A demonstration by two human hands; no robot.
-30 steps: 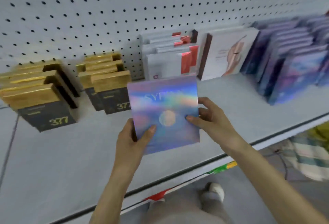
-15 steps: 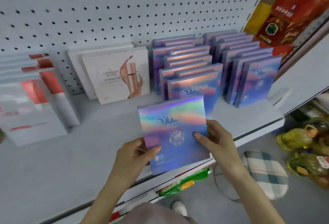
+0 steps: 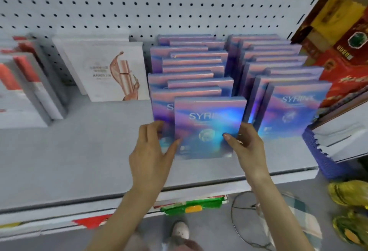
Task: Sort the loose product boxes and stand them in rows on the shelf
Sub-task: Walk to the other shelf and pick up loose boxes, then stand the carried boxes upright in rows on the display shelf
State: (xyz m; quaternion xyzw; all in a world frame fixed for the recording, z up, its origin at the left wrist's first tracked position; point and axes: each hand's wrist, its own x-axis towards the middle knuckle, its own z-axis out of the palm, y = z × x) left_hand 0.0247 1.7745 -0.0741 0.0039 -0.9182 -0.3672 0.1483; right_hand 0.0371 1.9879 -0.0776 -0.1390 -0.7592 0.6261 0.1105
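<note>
fingers [image 3: 231, 139] of the left hand [image 3: 151, 157] and right hand [image 3: 249, 151] pinch the holographic box [image 3: 209, 127] by its side edges; likely light, stiff, slick-faced, so edges give surest hold.

Holographic box [image 3: 207, 123] upright on shelf [image 3: 79, 151], fronting left of 2 matching rows [image 3: 191, 65].

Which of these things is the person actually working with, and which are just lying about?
Job: holographic box, gripped by left hand and right hand; left row and right row of matching boxes; shelf.
Lying about: green packet, yellow bags, red carton.
</note>
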